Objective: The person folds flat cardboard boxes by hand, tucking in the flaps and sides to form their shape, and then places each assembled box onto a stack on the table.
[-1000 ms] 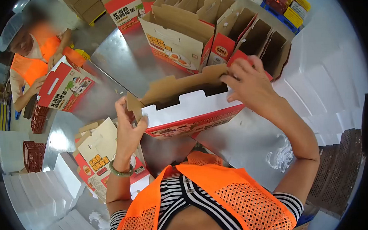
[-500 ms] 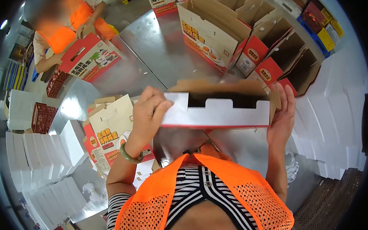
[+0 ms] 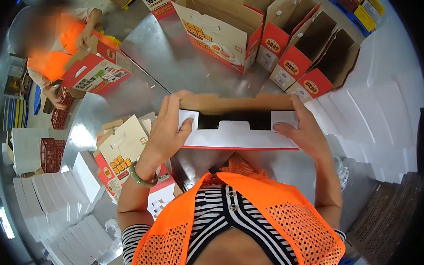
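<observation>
A cardboard carton [image 3: 238, 139] is held in front of me, its open side facing me, with white inner flaps and a red edge below. My left hand [image 3: 169, 125] grips its left end, thumb pressed on the small white side flap and fingers behind. My right hand [image 3: 304, 130] grips the other end the same way, thumb on the right side flap. A white front flap with a raised tab runs between the hands. The brown back panel stands up behind the dark opening.
Opened red-and-cream cartons [image 3: 217, 32] stand at the back of the metal table [image 3: 149, 47]. Flattened cartons [image 3: 120, 151] lie at my left. White foam stacks [image 3: 366, 107] rise on the right, with others [image 3: 50, 196] at lower left. A co-worker [image 3: 57, 57] handles a red carton [image 3: 97, 73].
My right hand has gone from spread against the carton's right end to gripping it, and the right side flap now lies inward. My left thumb has shifted. The co-worker's carton has opened out.
</observation>
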